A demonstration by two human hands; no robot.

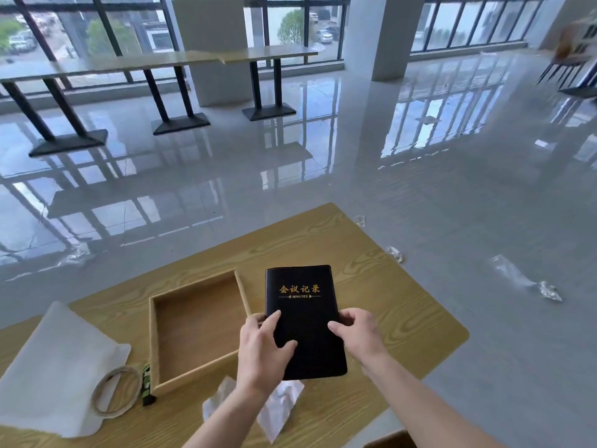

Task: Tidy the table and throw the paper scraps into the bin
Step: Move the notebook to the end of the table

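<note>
A black notebook (302,305) with gold lettering is held over the wooden table (371,286), just right of an empty wooden tray (197,321). My left hand (261,354) grips its lower left edge, thumb and fingers on the cover. My right hand (358,334) holds its right edge. Crumpled white paper scraps (277,412) lie on the table under my left forearm, partly hidden by it. No bin can be seen.
A white foam sheet (55,367) lies at the table's left with a tape ring (116,394) on it and a small green-black object (147,384) beside the tray. Plastic scraps (549,291) lie on the glossy floor to the right. A cardboard corner (392,441) shows at the bottom.
</note>
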